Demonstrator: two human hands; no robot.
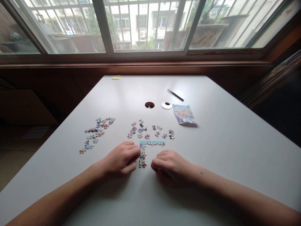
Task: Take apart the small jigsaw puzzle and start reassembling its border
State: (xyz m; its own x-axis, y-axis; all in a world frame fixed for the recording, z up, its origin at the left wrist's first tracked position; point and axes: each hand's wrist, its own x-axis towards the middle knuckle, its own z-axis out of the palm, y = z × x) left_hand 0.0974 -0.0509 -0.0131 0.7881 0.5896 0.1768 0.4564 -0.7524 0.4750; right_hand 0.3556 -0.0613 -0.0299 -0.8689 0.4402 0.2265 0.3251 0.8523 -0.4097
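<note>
Part of a jigsaw puzzle lies joined in an L shape, with a light-blue top strip and a column running down its left side. My left hand rests curled against the column's left edge; nothing shows between its thumb and forefinger. To the right of the column, my right hand is closed on the table, its fingertips tucked under and hidden, so I cannot see whether it holds a piece. Beyond the strip lie several loose puzzle pieces, some more spread to their right.
A larger scatter of puzzle pieces lies at left on the white table. Farther back are a printed picture sheet, a black pen, a round cover and a cable hole. Windows stand behind the far edge.
</note>
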